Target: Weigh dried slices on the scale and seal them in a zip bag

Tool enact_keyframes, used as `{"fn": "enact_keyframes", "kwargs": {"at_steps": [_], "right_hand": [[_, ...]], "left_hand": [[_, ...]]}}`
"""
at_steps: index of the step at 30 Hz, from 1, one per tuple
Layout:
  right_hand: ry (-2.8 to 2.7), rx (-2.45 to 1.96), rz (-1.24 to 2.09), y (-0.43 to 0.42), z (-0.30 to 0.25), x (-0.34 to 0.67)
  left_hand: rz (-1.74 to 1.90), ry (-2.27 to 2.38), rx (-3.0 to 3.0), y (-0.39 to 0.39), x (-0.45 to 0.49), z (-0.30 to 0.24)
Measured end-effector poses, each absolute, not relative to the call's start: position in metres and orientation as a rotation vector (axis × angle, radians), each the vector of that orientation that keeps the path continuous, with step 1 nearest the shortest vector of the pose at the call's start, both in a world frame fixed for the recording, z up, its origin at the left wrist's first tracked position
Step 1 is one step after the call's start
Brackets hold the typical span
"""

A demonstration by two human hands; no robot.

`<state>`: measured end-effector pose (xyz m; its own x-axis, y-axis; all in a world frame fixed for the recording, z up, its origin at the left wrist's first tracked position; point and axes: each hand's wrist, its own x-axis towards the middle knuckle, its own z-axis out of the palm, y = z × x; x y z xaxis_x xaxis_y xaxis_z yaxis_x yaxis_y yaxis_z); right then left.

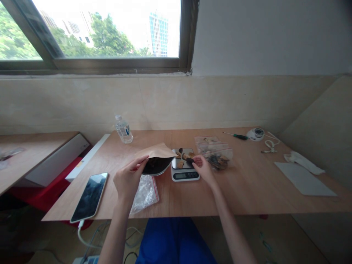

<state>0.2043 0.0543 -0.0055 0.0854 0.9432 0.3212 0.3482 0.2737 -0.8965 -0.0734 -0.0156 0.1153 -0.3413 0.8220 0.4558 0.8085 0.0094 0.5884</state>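
Note:
My left hand point(129, 175) is closed on the edge of a brown paper pouch point(156, 150). The pouch tilts with its dark mouth gaping; its contents are too dark to make out. Right of it stands a small white kitchen scale point(185, 176), its display unreadable. Several brown and dark dried pieces point(180, 165) lie on its metal plate. My right hand point(202, 168) is at the plate's right edge, fingers pinched on a dark dried piece point(189, 160). Beyond that hand is a clear zip bag point(218, 157) with similar pieces.
A crumpled clear plastic bag point(145, 194) lies below the pouch. On the left are a phone point(90, 197) with a cable and a water bottle point(124, 130). On the right are a screwdriver point(239, 136), a white camera point(255, 134), tissue point(304, 162) and a white sheet point(304, 179).

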Motion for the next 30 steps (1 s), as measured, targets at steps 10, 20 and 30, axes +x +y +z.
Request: {"fn": "enact_keyframes", "kwargs": {"at_steps": [10, 20, 30], "right_hand": [[-1.849, -1.373, 0.303, 0.040, 0.001, 0.209], [-1.823, -0.997, 0.430, -0.008, 0.080, 0.149], [-2.434, -1.343, 0.406, -0.003, 0.102, 0.051]], "left_hand": [[1.273, 2.211, 1.788, -0.016, -0.073, 0.114], [1.282, 2.187, 1.805, -0.017, -0.067, 0.112], [1.253, 2.090, 1.823, -0.025, -0.066, 0.105]]}}
